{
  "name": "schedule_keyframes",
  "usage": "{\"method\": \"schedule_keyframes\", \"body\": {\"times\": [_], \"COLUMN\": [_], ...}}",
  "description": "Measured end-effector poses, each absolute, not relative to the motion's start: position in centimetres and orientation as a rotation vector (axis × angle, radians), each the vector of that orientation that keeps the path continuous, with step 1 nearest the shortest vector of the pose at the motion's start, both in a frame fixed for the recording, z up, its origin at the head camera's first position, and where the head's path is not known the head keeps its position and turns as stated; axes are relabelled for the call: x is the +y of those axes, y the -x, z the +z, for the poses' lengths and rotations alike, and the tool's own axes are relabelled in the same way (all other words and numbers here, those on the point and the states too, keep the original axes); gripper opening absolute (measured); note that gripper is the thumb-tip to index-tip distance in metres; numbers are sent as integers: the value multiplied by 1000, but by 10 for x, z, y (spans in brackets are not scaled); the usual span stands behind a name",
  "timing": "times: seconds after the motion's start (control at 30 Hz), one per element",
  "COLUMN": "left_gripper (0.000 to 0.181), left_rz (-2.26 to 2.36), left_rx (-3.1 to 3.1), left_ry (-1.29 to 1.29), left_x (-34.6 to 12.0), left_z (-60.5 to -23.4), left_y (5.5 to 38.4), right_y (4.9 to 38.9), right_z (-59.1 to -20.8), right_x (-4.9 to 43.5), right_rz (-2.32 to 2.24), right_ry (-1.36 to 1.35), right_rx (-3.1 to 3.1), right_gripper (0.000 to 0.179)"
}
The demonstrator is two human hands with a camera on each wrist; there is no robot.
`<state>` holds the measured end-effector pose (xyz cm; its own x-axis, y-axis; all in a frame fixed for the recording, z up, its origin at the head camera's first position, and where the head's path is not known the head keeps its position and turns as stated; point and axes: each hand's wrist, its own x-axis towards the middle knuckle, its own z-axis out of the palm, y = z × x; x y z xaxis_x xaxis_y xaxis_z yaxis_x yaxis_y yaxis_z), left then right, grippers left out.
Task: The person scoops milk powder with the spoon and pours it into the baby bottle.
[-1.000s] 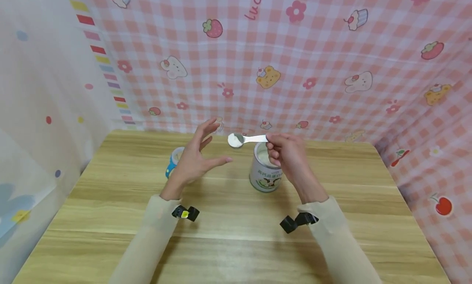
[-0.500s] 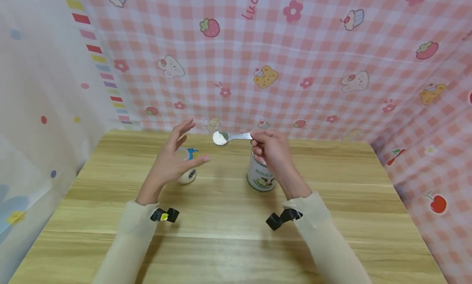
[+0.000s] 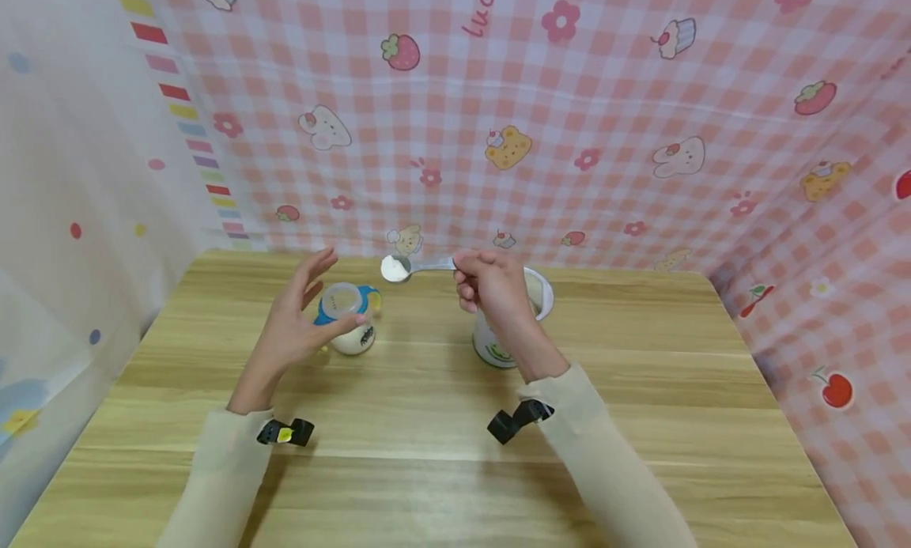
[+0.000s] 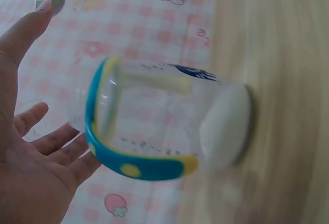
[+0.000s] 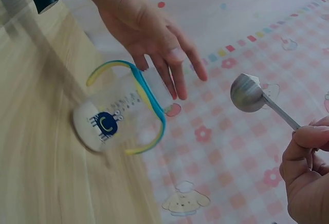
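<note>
The spoon [image 5: 250, 95] is silver, the cloth [image 3: 455, 105] pink-and-white checked.

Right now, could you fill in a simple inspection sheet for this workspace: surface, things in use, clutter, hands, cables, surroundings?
Surface: light wooden table.
Things in use: bottle standing upright, white contents at its bottom; spoon heaped with white powder, held above the table; open can partly hidden behind the right hand.
Clutter: nothing seen.
Hands: left hand spread beside the bottle's top, contact unclear; right hand grips the spoon.
Cables: nothing seen.
Surroundings: pink checked cloth behind and at right; white spotted cloth at left.
</note>
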<state>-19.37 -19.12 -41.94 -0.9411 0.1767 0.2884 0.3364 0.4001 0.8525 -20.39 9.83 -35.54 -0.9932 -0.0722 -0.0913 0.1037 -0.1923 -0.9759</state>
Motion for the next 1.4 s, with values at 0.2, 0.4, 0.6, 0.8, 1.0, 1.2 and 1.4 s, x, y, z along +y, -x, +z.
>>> {"method": "schedule_keyframes", "body": {"times": [0.2,0.4,0.6,0.8,1.0,1.2,1.4], "left_gripper": [98,99,99,99,92,88,80], "left_rz": [-1613,-1691,-1756,-1779,-1812,-1828,-1803], "left_rx": [-2512,-2526,-2550,-2576,-2581,-2587,-2590], "left_ry": [412,352,311,283,273,246,244], "left_x": [-197,-203,-207,-211,-210,-209,-209], "left_z": [-432,-447,-459,-468,-473,-475,-477], "left_y": [194,196,196,196,197,197,195], "right_y": [205,208,209,211,215,215,212], "right_z": [-359,-367,-376,-386,-397,-405,-410], "right_x": [82,67,54,39,28,21,18], "right_rz": [-2328,-2304,-2277,-2283,-2307,-2274,-2227], "right_ry": [-27,-11,-52,-17,2,65,164], "right_rx": [1935,1960,1983,2009,2026,2083,2157], "right_gripper": [16,16,17,15,14,14,16]}}
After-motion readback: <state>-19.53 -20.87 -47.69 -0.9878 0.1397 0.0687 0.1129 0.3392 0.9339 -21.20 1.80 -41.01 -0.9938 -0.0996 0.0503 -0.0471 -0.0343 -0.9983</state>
